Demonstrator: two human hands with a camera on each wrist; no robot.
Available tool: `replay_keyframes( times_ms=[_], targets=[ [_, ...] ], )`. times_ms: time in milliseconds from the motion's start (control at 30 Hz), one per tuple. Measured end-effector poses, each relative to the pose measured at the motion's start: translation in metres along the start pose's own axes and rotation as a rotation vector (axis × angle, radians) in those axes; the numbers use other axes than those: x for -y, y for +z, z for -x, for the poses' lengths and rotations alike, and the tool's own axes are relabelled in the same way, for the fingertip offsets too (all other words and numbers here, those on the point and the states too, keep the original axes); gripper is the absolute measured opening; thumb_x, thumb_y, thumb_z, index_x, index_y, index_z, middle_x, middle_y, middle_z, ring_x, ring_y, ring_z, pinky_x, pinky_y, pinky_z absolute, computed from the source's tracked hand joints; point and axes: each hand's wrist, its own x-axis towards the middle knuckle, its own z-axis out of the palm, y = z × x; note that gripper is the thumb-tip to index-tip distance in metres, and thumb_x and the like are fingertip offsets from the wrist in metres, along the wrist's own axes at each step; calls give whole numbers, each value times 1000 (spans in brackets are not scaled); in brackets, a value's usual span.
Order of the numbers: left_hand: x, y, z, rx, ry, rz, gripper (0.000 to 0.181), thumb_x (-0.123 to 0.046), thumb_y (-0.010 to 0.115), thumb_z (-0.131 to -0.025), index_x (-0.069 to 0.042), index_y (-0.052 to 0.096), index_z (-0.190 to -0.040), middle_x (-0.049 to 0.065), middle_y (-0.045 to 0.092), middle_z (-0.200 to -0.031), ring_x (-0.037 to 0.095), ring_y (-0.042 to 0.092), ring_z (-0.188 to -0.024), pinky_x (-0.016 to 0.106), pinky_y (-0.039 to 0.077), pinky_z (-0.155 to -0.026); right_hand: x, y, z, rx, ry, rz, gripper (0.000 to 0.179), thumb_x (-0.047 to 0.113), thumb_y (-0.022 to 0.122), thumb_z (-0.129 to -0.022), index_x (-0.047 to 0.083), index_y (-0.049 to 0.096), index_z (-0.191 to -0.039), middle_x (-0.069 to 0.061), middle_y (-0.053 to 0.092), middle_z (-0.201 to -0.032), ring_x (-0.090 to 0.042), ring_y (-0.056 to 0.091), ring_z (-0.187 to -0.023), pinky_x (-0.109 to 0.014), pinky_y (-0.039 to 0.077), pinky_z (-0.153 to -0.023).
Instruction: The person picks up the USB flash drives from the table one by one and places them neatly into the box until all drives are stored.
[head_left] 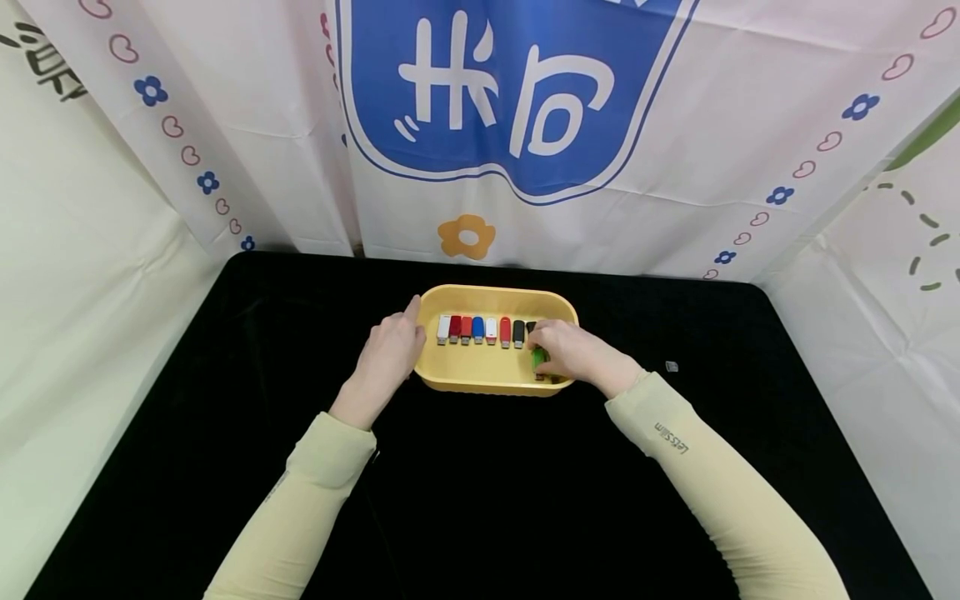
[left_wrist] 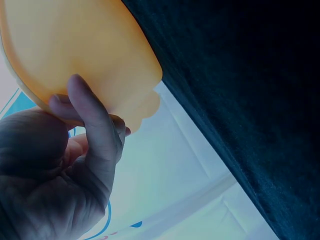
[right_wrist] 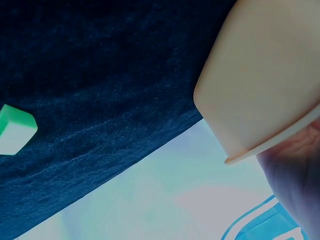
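My left hand point(head_left: 388, 346) grips the rim of a yellow plastic bin point(head_left: 480, 377) at its left end. In the left wrist view, the thumb and fingers of that hand point(left_wrist: 85, 160) are on either side of the bin's wall point(left_wrist: 115, 45). Inside the bin stands a row of USB flash drives, among them a white one point(head_left: 443, 328), a blue one point(head_left: 478, 330) and a black one point(head_left: 518, 333). At the right end my right hand point(head_left: 573, 350) reaches in and pinches a green flash drive point(head_left: 538, 360). Its fingers partly cover dark pieces beside it.
The bin sits on a black cloth-covered table point(head_left: 480, 483). A small pale piece point(head_left: 671, 367) lies right of the bin. In the right wrist view, a green and white block point(right_wrist: 18, 131) rests on the cloth. White printed curtains point(head_left: 637, 225) hang behind.
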Motion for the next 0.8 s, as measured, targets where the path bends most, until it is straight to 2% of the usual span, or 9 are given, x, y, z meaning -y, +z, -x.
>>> replay_keyframes(
  times_ms=[167, 267, 567, 733, 800],
  targets=[
    [0, 1, 0, -13, 7, -3, 54, -10, 51, -102, 0, 36, -153, 21, 66, -92, 15, 51, -40, 22, 40, -36, 0, -4, 4, -92, -35, -1, 18, 15, 75, -89, 5, 73, -104, -13, 69, -105, -22, 63, -88, -36, 54, -79],
    [1, 1, 0, -17, 8, -2, 54, -10, 51, -102, 0, 37, -152, 22, 66, -93, 15, 51, -39, 22, 40, -36, 1, -9, 9, -171, -27, -11, 20, 17, 73, -91, 3, 73, -105, -14, 70, -105, -25, 64, -88, -39, 54, -80],
    [-1, -1, -1, 3, -10, -9, 54, -13, 51, -103, -1, 36, -153, 21, 66, -93, 15, 52, -41, 23, 41, -37, 1, -28, 36, -416, 106, 22, 33, 30, 70, -94, 3, 72, -112, -14, 71, -112, -28, 65, -103, -44, 54, -92],
    [2, -4, -2, 22, 0, -54, 54, -26, 50, -105, -2, 38, -152, 22, 68, -100, 21, 58, -54, 29, 47, -47, -1, -29, 56, -538, 185, 49, 39, 35, 69, -95, 4, 70, -118, -14, 68, -118, -33, 60, -115, -49, 50, -101],
    [4, -7, -2, 24, 1, -70, 55, -32, 47, -106, -3, 39, -152, 23, 69, -108, 27, 63, -64, 35, 51, -54, -1, -27, 65, -571, 224, 50, 43, 37, 67, -96, 3, 68, -121, -15, 66, -123, -35, 57, -120, -52, 48, -103]
  ],
)
